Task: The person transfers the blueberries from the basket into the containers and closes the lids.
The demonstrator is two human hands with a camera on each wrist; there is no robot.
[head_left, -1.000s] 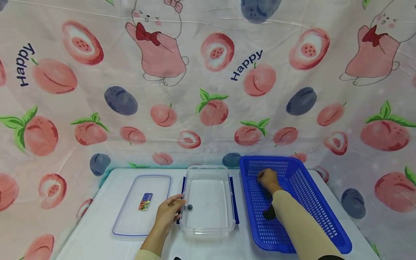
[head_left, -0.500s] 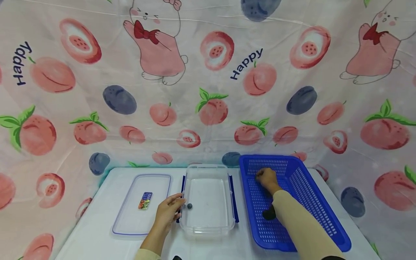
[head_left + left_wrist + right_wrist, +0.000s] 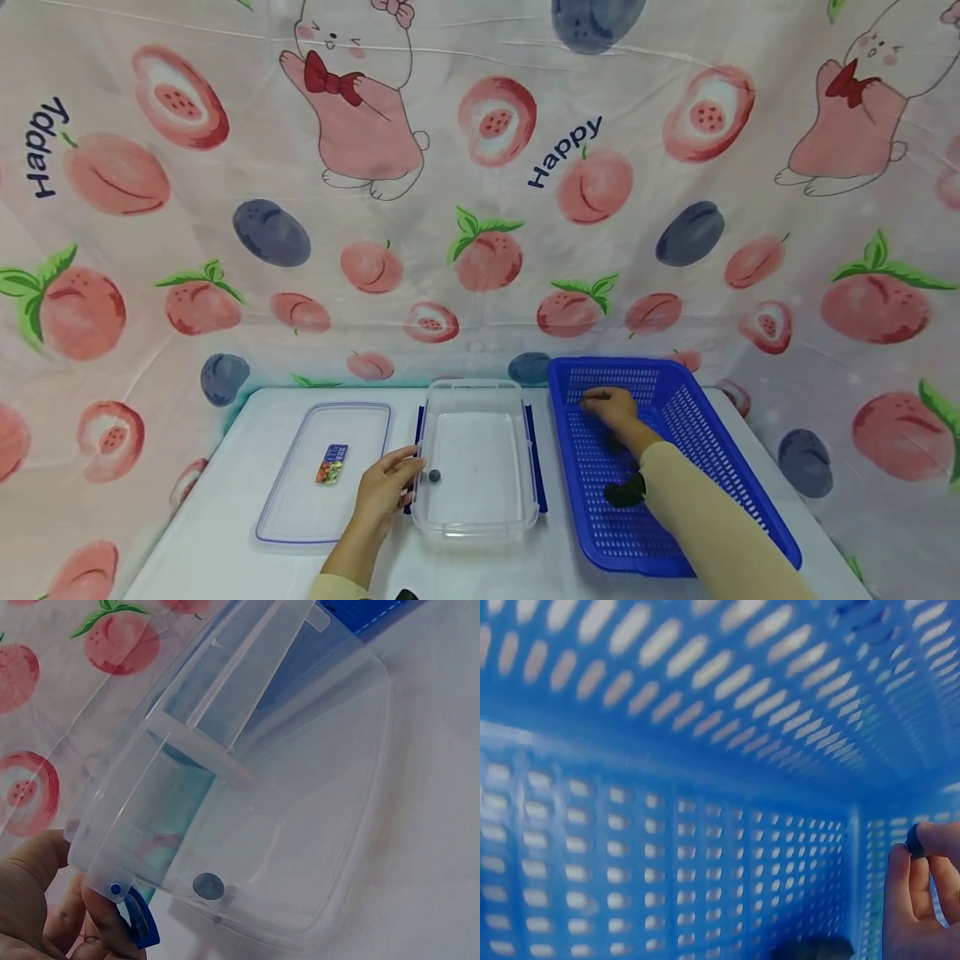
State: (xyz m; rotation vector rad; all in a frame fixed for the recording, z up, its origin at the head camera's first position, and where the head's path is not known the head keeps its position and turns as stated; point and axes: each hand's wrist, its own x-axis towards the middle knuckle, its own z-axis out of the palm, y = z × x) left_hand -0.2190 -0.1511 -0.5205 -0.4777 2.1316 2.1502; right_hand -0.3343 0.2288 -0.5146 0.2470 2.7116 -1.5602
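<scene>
Pinched between right hand (image 3: 611, 410) fingertips (image 3: 922, 847): small dark bead (image 3: 913, 840), now lifted off blue basket (image 3: 742, 492) floor, ready for transfer; left hand (image 3: 386, 490) curled on clear container (image 3: 476, 533) rim, unmoved.

Left hand (image 3: 386, 490): fingers curled in a grip, forearm extended toward 12 o'clock. Right hand (image 3: 613, 409): fingertips (image 3: 919, 841) pinched together, sleeved forearm angled toward 11 o'clock.

Plastic on a smooth white tabletop (image 3: 225, 533)
Clear glossy plastic box (image 3: 476, 525) and lid (image 3: 300, 517); perforated blue plastic basket (image 3: 720, 467); printed cloth backdrop (image 3: 480, 208).
</scene>
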